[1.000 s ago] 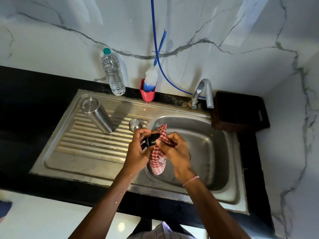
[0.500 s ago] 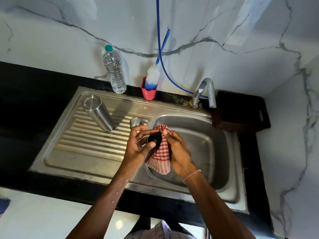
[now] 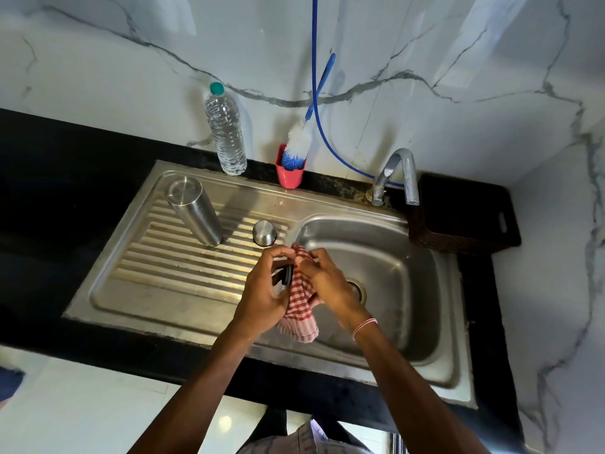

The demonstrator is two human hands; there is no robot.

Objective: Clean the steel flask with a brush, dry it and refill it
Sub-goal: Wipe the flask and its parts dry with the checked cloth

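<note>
Head view: steel flask (image 3: 194, 211) apart, up-left of left hand (image 3: 262, 291) with black cap (image 3: 288, 275).

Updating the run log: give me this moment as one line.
step: drying black lid | left hand: holds lid | right hand: pinches cloth against it | flask: stands on drainboard | brush: in red cup

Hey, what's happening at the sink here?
A person is drying a small black stopper over the sink. The left hand holds the stopper while the right hand pinches a red checked cloth against it. The steel flask stands on the draining board, apparently mouth down, with a small steel cap beside it. The brush sits in a red cup by the wall, next to a water bottle. Refilling is not yet done.
</note>
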